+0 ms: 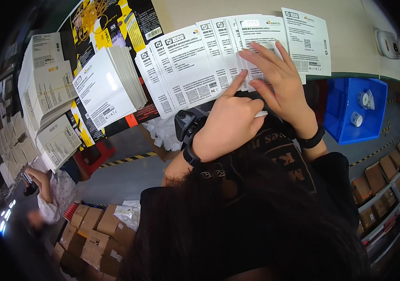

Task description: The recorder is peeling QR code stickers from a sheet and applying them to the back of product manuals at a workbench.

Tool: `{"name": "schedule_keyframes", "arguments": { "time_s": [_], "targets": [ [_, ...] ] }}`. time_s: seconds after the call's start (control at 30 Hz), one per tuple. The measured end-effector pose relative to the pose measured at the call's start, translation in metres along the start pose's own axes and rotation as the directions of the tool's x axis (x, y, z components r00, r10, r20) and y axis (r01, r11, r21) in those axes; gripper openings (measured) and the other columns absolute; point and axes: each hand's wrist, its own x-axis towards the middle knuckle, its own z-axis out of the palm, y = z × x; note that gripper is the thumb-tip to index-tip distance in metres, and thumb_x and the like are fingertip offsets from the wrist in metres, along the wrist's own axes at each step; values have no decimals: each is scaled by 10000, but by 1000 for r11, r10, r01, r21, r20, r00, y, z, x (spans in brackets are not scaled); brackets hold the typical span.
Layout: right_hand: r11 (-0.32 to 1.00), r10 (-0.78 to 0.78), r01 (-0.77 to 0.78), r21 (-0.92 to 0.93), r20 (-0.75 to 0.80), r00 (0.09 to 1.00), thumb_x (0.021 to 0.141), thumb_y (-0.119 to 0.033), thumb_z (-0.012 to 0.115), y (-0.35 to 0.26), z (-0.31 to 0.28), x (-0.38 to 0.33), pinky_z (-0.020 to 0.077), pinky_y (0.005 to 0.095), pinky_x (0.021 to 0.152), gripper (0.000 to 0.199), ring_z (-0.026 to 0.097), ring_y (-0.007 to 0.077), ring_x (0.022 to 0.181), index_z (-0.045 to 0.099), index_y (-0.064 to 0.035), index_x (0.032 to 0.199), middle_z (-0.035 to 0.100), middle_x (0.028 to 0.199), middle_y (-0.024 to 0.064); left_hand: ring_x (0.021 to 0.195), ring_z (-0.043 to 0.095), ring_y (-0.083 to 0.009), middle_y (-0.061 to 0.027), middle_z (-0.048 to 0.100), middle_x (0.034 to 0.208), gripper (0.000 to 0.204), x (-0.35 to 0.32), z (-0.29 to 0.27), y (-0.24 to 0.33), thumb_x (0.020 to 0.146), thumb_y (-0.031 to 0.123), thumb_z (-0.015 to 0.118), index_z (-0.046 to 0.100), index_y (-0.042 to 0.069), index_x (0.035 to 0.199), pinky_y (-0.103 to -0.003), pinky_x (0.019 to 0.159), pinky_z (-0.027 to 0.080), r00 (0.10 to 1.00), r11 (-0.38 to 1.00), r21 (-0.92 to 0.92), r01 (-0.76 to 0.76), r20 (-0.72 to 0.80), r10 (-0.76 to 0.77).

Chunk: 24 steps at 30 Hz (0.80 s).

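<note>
A row of overlapping white printed cards is fanned along the table edge. My right hand spreads its fingers over the cards at the row's right part, holding nothing. Beside it, my left hand is curled, its index finger stretched onto the cards. A small white strip sticks out between its thumb and curled fingers; its full shape is hidden. Near the top of the card under my right hand is a pale rectangular sticker. The rightmost card lies mostly uncovered.
Thick card stacks stand at left, some banded, near yellow rubber bands. A blue bin with white rolls hangs at right. A white device sits far right. Cartons and another person are lower left.
</note>
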Motion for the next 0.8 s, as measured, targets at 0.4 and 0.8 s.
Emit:
{"name": "schedule_keyframes", "arguments": {
  "time_s": [0.4,0.8],
  "targets": [
    [993,61,-56,-103,37,997,769,-90,569,38,-35,-22,268,438,1021,391,476,258,1132,524,-53,1156,552,1162,96,483,518,-277,-109,499,473,116,1,-1,2,703,99,618,555,33,632,-414,1047,258,993,996,-14,90,73,-88],
    [846,505,-529,64,-413,758,813,-251,541,70,-40,-53,231,427,1032,583,417,313,1178,333,-58,1322,397,1330,126,442,488,-253,-87,493,462,121,1,2,2,709,86,614,548,39,619,-413,1054,248,997,996,-49,72,17,-72]
  ]
}}
